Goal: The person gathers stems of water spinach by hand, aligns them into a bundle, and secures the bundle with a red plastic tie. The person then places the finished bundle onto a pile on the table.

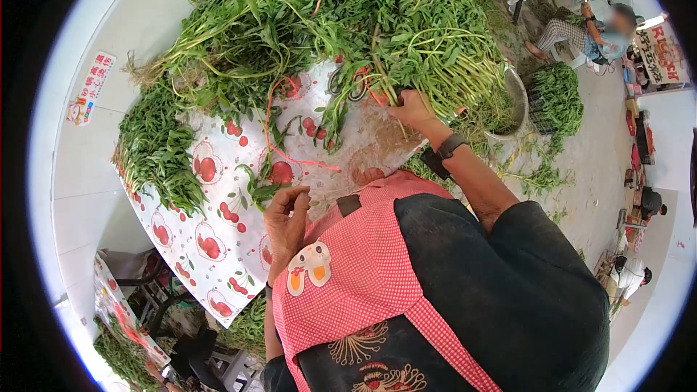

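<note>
Leafy green stems (435,36) are heaped over the far part of a table with a fruit-patterned cloth (210,210). My right hand (415,112) is closed at the cut ends near the heap's right side; what its fingers grip is partly hidden. My left hand (287,219) is raised by the table's near edge, fingers curled, beside a small loose sprig (258,190). A pink-red string (270,127) lies on the cloth between the hands and the heap. Dark-handled scissors (356,87) rest partly under leaves, just beyond my right hand.
Another bunch of greens (156,152) lies at the table's left. On the floor to the right stand a metal basin (517,101) and a dark crate of greens (555,98). A seated person (608,38) is at the upper right; more people are at the far right.
</note>
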`<state>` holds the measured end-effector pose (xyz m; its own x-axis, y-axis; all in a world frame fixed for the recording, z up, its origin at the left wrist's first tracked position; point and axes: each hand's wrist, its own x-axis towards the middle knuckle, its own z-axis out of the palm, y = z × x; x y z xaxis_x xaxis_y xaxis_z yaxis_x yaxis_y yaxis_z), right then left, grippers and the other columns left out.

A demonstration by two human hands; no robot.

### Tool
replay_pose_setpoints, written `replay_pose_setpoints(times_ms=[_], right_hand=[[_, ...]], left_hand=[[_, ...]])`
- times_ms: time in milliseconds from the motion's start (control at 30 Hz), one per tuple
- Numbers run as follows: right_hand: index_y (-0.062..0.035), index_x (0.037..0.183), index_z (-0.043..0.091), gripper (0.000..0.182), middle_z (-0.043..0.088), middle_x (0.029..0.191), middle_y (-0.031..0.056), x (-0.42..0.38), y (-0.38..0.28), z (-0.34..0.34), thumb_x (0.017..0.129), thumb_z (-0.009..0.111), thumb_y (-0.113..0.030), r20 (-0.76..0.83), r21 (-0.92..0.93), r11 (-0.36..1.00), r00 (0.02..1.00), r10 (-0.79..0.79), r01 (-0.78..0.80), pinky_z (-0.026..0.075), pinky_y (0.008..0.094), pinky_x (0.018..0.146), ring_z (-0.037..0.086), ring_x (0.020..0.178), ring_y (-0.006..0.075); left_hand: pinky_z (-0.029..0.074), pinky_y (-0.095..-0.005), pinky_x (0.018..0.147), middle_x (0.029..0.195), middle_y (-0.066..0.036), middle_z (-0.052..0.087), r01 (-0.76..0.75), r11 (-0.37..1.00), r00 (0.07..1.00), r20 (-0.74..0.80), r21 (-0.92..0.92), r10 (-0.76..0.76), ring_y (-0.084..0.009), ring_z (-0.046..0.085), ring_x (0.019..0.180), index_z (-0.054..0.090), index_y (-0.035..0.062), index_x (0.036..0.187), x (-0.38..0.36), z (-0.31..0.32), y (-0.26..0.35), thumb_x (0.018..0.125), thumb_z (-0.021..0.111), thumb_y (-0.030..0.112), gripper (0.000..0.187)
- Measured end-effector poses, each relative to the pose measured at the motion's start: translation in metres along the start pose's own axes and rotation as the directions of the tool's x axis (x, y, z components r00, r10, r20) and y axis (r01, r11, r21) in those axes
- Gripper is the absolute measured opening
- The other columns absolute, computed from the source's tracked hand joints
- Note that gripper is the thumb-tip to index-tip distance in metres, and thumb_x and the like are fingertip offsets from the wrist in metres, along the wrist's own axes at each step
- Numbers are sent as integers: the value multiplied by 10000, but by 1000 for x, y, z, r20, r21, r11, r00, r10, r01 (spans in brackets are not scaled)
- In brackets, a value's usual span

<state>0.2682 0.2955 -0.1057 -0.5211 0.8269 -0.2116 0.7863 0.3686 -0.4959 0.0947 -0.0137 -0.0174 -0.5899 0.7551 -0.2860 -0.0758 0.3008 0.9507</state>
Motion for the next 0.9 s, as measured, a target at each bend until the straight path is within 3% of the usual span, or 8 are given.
replay_pose_setpoints(times_ms=[67, 167, 367, 533, 600, 633, 733, 900], right_hand=[[20, 793, 644, 254, 641, 771, 118, 0, 0, -8, 723, 711, -215, 274, 397, 893, 956, 105, -212, 494, 308, 541, 622, 640, 172], [4, 844, 636, 196, 620, 737, 56, -10, -16, -36, 750, 703, -155, 480, 567, 739, 875, 63, -364, 466, 261, 492, 573, 573, 104], [-25, 922, 589, 150, 597, 683, 11, -36, -78, -65, 823, 659, -114, 546, 809, 392, 805, -231, -437, 429, 200, 426, 549, 492, 63], [10, 891, 601, 151, 614, 688, 43, -74, -130, -54, 828, 643, -120, 675, 688, 643, 624, -395, -337, 498, 243, 489, 582, 517, 112], [40, 863, 594, 192, 620, 698, 70, -78, -142, -40, 812, 648, -137, 631, 697, 702, 590, -504, -145, 499, 247, 500, 598, 543, 131], [70, 834, 587, 235, 626, 707, 98, -80, -148, -39, 796, 652, -153, 594, 689, 723, 528, -607, 55, 499, 252, 512, 614, 569, 150], [79, 835, 577, 305, 615, 680, 93, -80, -165, -55, 814, 658, -213, 571, 698, 710, 528, -629, 92, 488, 260, 512, 624, 588, 144], [45, 937, 606, 399, 624, 692, 73, -88, -178, -53, 825, 668, -333, 602, 742, 665, 524, -602, -88, 492, 265, 518, 622, 599, 141]], left_hand=[[474, -233, 701, 859, -4, 621, -7, 1000, 1000, -2, -10, 7, -87, 565, 757, 641, 16, 1010, -1, -1, -2, 880, 588, 62, 148], [468, -229, 700, 852, -8, 620, -61, 997, 998, 10, 40, 61, -84, 563, 761, 641, 19, 1002, 0, -1, -5, 872, 589, 48, 143], [465, -258, 696, 895, -72, 612, -332, 857, 942, 102, 395, 318, -155, 581, 741, 625, 43, 1041, 16, 12, 16, 792, 616, -6, 255], [463, -343, 811, 1193, -108, 519, -570, 514, 772, 203, 641, 603, -269, 557, 1001, 550, 122, 1226, 41, 29, 37, 709, 648, -27, 547], [398, -414, 917, 1343, -64, 413, -667, 231, 557, 269, 709, 786, -278, 444, 1190, 514, 174, 1283, 54, 31, 38, 704, 652, 23, 614], [398, -414, 917, 1343, -64, 413, -670, 230, 556, 273, 706, 785, -278, 444, 1190, 514, 174, 1283, 55, 32, 44, 704, 652, 23, 614], [240, -482, 1023, 1397, 35, 399, -617, 77, 611, 415, 783, 674, -236, 417, 1246, 549, 206, 1236, 57, 29, 57, 763, 593, 156, 478], [236, -459, 1040, 1194, 15, 577, -609, -29, 581, 471, 793, 664, -183, 445, 1253, 608, 133, 1054, 60, -7, 75, 755, 609, 158, 301]])
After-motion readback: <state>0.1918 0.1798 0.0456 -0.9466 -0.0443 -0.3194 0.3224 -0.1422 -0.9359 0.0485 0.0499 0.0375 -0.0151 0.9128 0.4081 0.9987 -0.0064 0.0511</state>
